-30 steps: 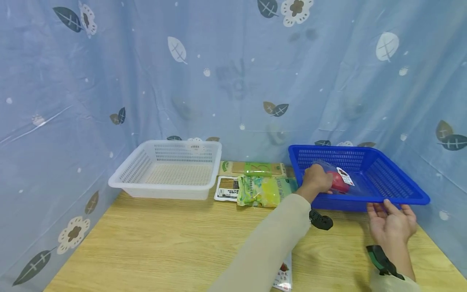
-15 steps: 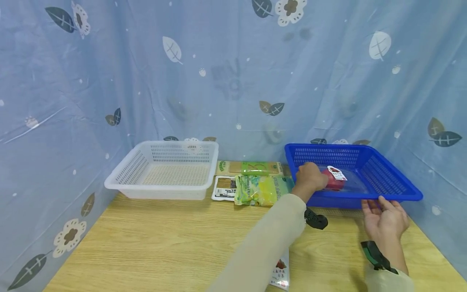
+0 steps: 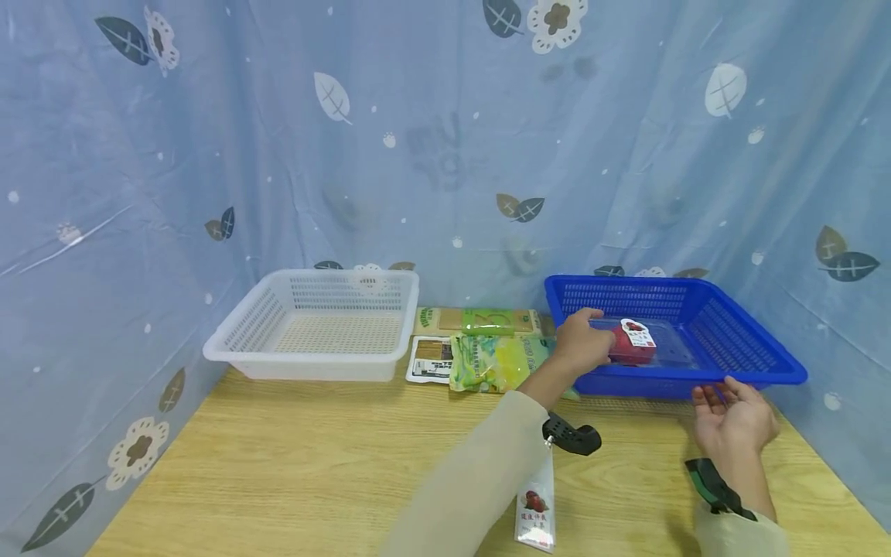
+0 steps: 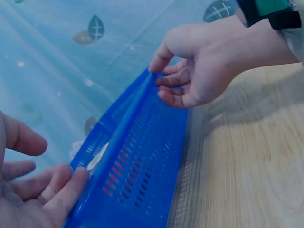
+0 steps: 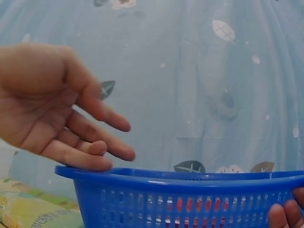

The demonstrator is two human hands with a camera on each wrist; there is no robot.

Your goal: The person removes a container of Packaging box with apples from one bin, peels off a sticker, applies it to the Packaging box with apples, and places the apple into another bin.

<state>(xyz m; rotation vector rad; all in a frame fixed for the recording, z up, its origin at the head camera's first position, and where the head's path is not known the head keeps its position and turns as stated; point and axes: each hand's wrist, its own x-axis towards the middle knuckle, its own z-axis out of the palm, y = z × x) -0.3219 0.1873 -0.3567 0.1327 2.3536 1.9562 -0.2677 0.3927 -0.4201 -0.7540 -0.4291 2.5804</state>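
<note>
A blue plastic basket (image 3: 748, 334) stands at the right rear of the table. Inside lies a clear plastic pack with a red round item (image 3: 632, 352) and a white label on top. My left hand (image 3: 583, 344) is over the basket's left front corner, its fingers loosely spread and holding nothing. The right wrist view shows the lowest finger of that left hand (image 5: 57, 114) close at the rim. My right hand (image 3: 739, 422) grips the front rim toward the right end; in the left wrist view its thumb lies on top and the fingers curl underneath.
At the left rear stands a white plastic basket (image 3: 316, 357). Between the baskets lie a green-and-yellow bag (image 3: 494, 363), a long brown-and-green packet (image 3: 452, 319) and a flat white-edged pack (image 3: 430, 360). A transparent packet with red fruit print (image 3: 534, 518) lies near the front, partly behind my left sleeve.
My left hand has let go of the red item's pack and drawn back left to the basket's corner. The pack lies in the basket. My right hand keeps its grip on the rim.
</note>
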